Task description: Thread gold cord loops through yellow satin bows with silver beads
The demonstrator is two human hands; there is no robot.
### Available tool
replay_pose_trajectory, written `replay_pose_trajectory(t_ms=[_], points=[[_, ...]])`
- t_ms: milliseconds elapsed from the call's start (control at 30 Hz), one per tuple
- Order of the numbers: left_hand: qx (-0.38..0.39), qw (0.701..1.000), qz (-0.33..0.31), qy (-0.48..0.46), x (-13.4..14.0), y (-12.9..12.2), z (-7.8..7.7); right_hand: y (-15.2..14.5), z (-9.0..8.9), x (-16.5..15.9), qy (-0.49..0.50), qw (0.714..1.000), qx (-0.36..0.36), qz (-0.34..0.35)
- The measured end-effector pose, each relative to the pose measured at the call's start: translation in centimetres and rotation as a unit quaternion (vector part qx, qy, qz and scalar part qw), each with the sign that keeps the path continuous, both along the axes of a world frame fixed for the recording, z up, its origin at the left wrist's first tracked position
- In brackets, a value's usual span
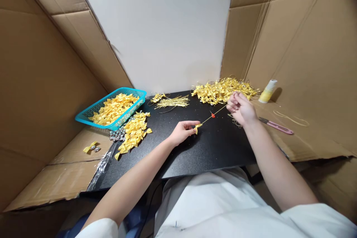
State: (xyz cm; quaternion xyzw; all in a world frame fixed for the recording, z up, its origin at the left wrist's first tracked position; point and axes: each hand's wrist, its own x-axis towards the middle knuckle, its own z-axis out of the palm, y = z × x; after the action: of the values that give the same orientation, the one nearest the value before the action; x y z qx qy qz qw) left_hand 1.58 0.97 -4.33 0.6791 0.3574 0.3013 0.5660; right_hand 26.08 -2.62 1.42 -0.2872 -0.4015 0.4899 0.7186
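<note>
Over the black table [223,148], my left hand [182,132] pinches a small yellow ribbon bow [197,128] between thumb and fingers. A thin golden cord [214,114] runs from the bow up to my right hand [242,108], stretched nearly straight. The right fingers are closed on the cord's far end, higher and to the right. Below the cord lies a small red piece [213,115], its kind too small to tell. Behind my right hand is a big pile of yellow bows with cord loops [223,90].
A turquoise basket [122,122] of yellow bows stands left, beside loose bows [134,132] and silver bells [117,134]. Cut golden cords [173,101] lie at the back. To the right are a pink-handled cutter [279,126] and a thread spool [267,92]. Cardboard walls [315,37] flank the table.
</note>
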Motion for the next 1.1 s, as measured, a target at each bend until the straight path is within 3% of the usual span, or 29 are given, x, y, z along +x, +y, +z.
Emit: replay_pose_trajectory(t_ms=[233, 500, 600, 700, 800, 933, 1100], points=[[0.089, 0.993, 0.005, 0.079, -0.1, 0.2, -0.3, 0.3, -0.3, -0.2, -0.015, 0.999, 0.011, -0.045], [0.239, 0.955, 0.095, 0.146, -0.8, 0.3, 0.2, 0.5, -1.5, -1.9, -0.085, 0.996, -0.029, 0.011], [0.319, 0.904, 0.163, 0.235, -2.3, 1.3, 1.4, 0.4, -2.0, -2.8, -0.095, 0.993, -0.054, 0.044], [0.375, 0.796, 0.268, 0.394, -5.1, 3.1, 2.7, 0.3, -2.3, -3.3, -0.107, 0.988, -0.079, 0.077], [0.338, 0.708, 0.335, 0.522, -8.4, 5.0, 3.3, 0.3, -2.7, -3.4, -0.109, 0.985, -0.101, 0.083], [0.303, 0.697, 0.333, 0.558, -11.0, 6.7, 2.7, 0.5, -2.9, -3.2, -0.11, 0.985, -0.106, 0.083], [0.272, 0.7, 0.298, 0.59, -10.9, 7.5, 2.0, 0.5, -3.1, -3.2, -0.115, 0.983, -0.114, 0.088]])
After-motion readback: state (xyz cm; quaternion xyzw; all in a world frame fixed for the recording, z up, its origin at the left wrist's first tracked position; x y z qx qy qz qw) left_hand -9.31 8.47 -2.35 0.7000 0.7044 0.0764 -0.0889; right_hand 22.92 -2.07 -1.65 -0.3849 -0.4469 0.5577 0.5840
